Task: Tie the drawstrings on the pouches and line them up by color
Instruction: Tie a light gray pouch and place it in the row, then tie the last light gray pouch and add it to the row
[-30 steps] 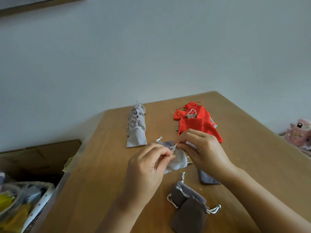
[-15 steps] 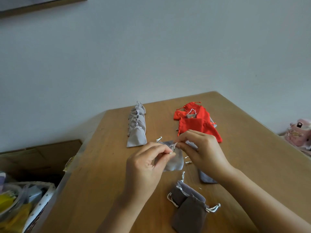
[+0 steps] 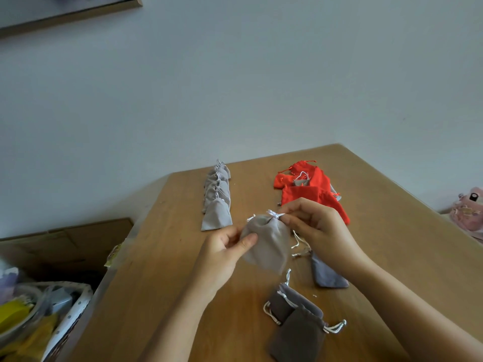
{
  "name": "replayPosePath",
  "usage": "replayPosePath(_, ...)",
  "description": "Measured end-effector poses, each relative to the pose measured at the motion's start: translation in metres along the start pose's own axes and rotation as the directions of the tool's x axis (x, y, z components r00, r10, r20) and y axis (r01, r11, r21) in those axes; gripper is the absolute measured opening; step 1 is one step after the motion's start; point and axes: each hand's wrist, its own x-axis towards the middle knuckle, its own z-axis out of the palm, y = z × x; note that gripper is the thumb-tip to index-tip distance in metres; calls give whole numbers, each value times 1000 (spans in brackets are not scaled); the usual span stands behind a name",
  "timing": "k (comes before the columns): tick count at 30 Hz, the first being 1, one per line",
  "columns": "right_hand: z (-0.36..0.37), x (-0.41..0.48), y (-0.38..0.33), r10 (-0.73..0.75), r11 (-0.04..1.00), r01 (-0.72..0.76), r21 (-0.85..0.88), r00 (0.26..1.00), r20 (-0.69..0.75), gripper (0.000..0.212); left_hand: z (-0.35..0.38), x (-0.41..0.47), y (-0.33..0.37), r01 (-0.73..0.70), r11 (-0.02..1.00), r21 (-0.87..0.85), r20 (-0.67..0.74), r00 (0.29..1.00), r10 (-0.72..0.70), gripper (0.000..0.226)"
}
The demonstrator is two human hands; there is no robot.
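Note:
I hold a light grey pouch [image 3: 269,244] above the wooden table [image 3: 167,283]. My left hand [image 3: 222,259] grips its left side with thumb on the cloth. My right hand [image 3: 316,228] pinches the white drawstring [image 3: 274,215] at its gathered neck. A row of several tied light grey pouches [image 3: 217,199] runs away from me on the left. A heap of red pouches [image 3: 308,189] lies at the back right. Two dark grey pouches [image 3: 295,322] lie near me, and another grey pouch [image 3: 326,275] lies partly under my right wrist.
A cardboard box [image 3: 65,246] and a basket of yellow and grey odds and ends [image 3: 34,317] stand left of the table, below its edge. A pink object [image 3: 467,212] sits off the table's right side. A wall runs behind.
My left hand let go of the string and moved down to grip the pouch's side. The pouch's neck is now drawn tight, and my right hand still pinches the string.

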Motion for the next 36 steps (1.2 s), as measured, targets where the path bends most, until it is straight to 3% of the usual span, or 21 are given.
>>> replayPosePath(2, -2, 1, 7, 19, 989, -19, -148, 1000, -5, 16, -11, 9, -8, 55, 995, -79, -119, 991, -64, 7)
replayPosePath(5, -7, 3, 22, 16, 871, -6, -491, 1000, 17, 29, -35, 26, -16, 154, 965, -212, -255, 945, -207, 8)
replayPosePath(7, -6, 2, 31, 50, 816, -19, -578, 998, 37, 30, -50, 34, -25, 216, 945, -245, -296, 912, -285, 7)
replayPosePath(11, -2, 1, 46, 97, 763, 15, -646, 986, 137, 31, -64, 54, -41, 314, 928, -201, -340, 866, -367, 14)
replayPosePath(16, -7, 3, 51, 275, 674, -75, -735, 949, 155, 36, -67, 67, -45, 380, 915, -139, -333, 852, -404, 10)
replayPosePath(20, -7, 3, 50, 302, 650, -73, -757, 938, 169, 33, -68, 69, -48, 382, 916, -120, -291, 869, -401, 12)
replayPosePath(26, -7, 2, 51, 277, 670, -67, -740, 947, 165, 30, -65, 72, -47, 350, 902, -252, -217, 888, -406, 8)
replayPosePath(29, -7, 1, 52, 262, 678, -61, -733, 951, 164, 30, -63, 76, -55, 372, 924, -92, -333, 863, -381, 17)
replayPosePath(32, -9, 3, 50, 157, 762, -67, -644, 984, 82, 25, -63, 78, -61, 382, 880, 281, -490, 846, -210, 35)
replayPosePath(34, -17, 7, 50, 64, 801, -92, -592, 996, -67, 21, -61, 80, -59, 395, 819, 416, -562, 820, -110, 50)
replayPosePath(36, -33, 11, 54, 12, 804, -163, -571, 966, -259, 19, -55, 85, -50, 327, 817, 474, -594, 804, 23, 50)
